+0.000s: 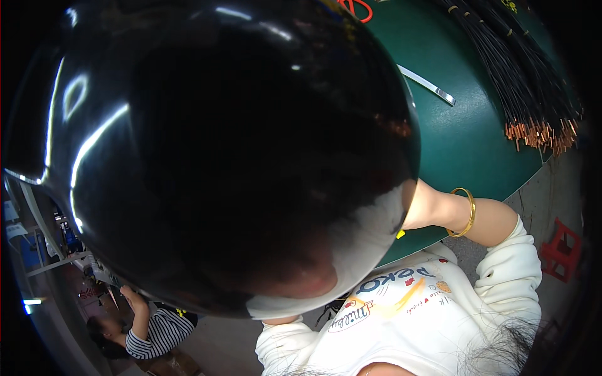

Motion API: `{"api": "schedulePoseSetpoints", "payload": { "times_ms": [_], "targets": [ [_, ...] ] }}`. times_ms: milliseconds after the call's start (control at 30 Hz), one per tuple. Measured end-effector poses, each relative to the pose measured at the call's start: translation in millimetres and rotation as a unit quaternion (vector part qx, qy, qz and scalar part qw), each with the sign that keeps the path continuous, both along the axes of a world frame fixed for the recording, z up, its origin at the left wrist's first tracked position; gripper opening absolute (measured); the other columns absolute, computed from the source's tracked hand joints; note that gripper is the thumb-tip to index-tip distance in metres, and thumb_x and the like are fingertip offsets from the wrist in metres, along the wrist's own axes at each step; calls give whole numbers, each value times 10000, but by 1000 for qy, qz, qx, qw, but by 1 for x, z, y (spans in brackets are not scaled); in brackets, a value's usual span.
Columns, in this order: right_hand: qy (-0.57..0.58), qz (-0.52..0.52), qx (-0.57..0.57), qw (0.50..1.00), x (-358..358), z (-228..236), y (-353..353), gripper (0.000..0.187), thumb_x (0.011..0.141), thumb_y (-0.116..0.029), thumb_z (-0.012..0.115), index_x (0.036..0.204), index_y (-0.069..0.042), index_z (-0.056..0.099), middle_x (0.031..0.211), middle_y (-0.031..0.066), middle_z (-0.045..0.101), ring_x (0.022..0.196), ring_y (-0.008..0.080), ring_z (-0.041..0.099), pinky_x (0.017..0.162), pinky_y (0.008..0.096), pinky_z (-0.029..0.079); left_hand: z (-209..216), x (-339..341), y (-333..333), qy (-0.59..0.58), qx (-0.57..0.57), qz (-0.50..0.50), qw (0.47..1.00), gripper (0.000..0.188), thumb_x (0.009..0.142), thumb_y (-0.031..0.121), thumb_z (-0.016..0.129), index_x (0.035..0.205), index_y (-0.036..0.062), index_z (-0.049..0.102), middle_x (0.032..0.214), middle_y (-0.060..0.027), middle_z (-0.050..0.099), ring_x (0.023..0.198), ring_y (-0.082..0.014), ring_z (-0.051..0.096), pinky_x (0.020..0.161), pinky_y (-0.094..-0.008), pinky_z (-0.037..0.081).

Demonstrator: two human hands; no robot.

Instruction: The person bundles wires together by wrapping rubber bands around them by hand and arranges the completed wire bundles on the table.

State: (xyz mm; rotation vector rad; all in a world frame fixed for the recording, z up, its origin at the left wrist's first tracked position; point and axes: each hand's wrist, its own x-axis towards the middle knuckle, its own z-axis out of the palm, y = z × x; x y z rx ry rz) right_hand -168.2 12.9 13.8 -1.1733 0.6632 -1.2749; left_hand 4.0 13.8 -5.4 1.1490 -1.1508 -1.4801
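A large, glossy black rounded surface (251, 138) fills the left and middle of the head view and hides most of the work area. From the right, my right arm reaches behind its edge, with a gold bangle (471, 213) above the pushed-up white sleeve. Only the wrist end of my right hand (421, 203) shows; its fingers are covered, and so is anything they may hold. My left sleeve (285, 344) appears below the black surface, with a sliver of forearm, while the left hand is fully hidden. A small yellow piece (401, 234) shows beside my right wrist.
A green tabletop (451, 138) carries a silver metal strip (433, 86), a red loop (357, 9) and bundled black cables (501, 62) with copper-coloured ends. A red plastic stool (561, 250) stands on the floor at right. Another person in a striped top (162, 332) is at lower left.
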Motion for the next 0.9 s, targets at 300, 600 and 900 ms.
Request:
{"api": "schedulePoseSetpoints", "payload": {
  "times_ms": [300,600,900],
  "targets": [
    [38,-14,-1,999,-3,-21,-10,166,748,-114,616,847,-13,531,779,42,565,710,81,524,667,231,432,4,2,-6,111,48,-71,990,144,715,-15,576,845,-40,518,752,-80,558,638,-149,547,575,-269,448],
    [40,-4,6,999,1,-23,-9,161,735,-114,641,823,-2,566,768,40,579,689,77,530,656,218,433,0,9,-6,40,41,-54,997,173,716,0,593,875,-46,543,794,-91,586,655,-141,569,608,-256,468],
    [58,-5,25,998,4,-14,-6,189,740,-127,638,856,-5,554,793,47,573,732,88,528,678,232,429,2,13,-3,108,110,-76,985,170,735,-23,556,901,-55,535,783,-91,595,705,-141,584,667,-248,464]
  ]
}}
